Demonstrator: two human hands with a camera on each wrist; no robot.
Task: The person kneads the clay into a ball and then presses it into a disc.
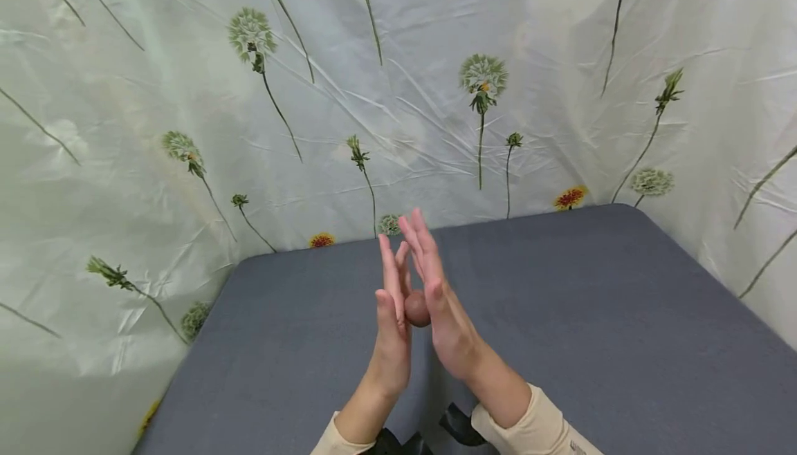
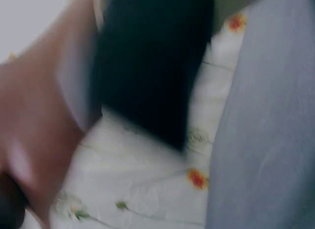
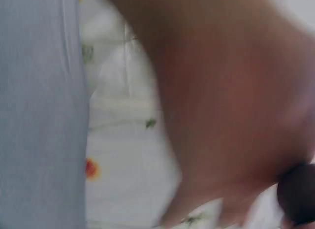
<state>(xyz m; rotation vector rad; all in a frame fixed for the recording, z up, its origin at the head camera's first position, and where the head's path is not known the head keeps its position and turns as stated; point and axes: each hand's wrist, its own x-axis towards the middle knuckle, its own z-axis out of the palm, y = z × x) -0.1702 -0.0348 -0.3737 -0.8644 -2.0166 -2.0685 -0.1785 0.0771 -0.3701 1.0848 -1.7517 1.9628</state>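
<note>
A small brown ball point(image 1: 417, 308) sits between my two palms in the head view, above the grey table. My left hand point(image 1: 394, 323) is upright with straight fingers, its palm against the ball's left side. From the right, my right hand point(image 1: 445, 317) presses flat on the ball, fingers straight and pointing up and away. Part of the ball, dark and blurred, shows in the right wrist view point(image 3: 298, 194) at the lower right edge. The left wrist view catches a dark round piece point(image 2: 11, 202) at its lower left, beside the blurred hand. What the ball is made of I cannot tell.
A grey cloth-covered table point(image 1: 299, 344) spreads under both hands. Behind it hangs a pale curtain point(image 1: 411, 130) printed with dandelions and flowers. Black wrist straps point(image 1: 461, 425) sit near the beige sleeves point(image 1: 529, 424).
</note>
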